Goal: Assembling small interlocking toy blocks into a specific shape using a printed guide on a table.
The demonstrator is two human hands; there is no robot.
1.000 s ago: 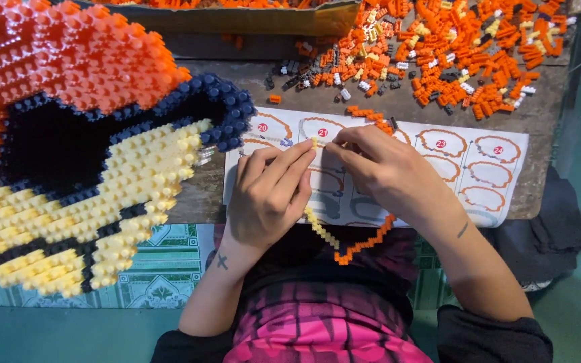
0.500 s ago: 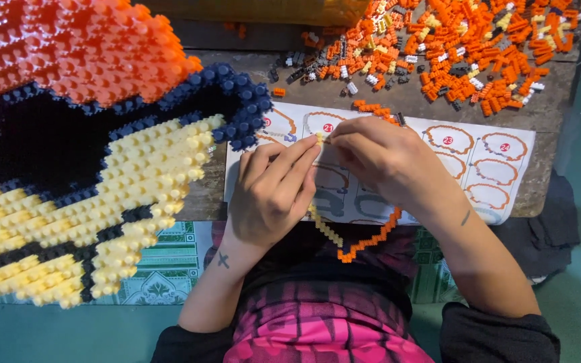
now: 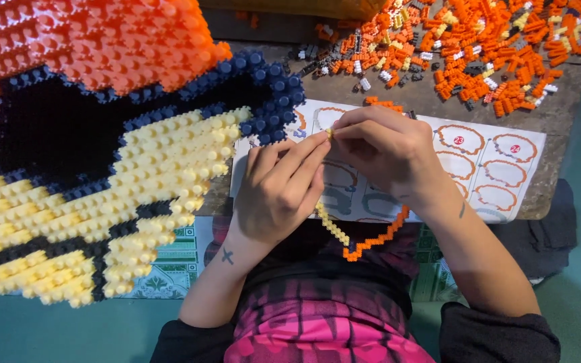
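Both hands meet over a printed instruction sheet [image 3: 506,175] on the wooden table [image 3: 432,101]. My left hand [image 3: 280,188] and my right hand [image 3: 388,151] pinch the top of a thin chain of small building bricks [image 3: 364,238], cream on one arm and orange on the other, which hangs below my hands in a V shape. A small cream brick [image 3: 329,132] sits between the fingertips of both hands. The middle of the chain is hidden behind my hands.
A big brick-built model [image 3: 95,141] in orange, dark blue and cream fills the left side. A heap of loose, mostly orange bricks [image 3: 465,47] lies at the table's far right. A patterned mat [image 3: 169,269] lies under the table edge.
The view has shifted, so the model and table appear larger and lower. My hands stay together on the brick chain, fingertips pressed at its top.
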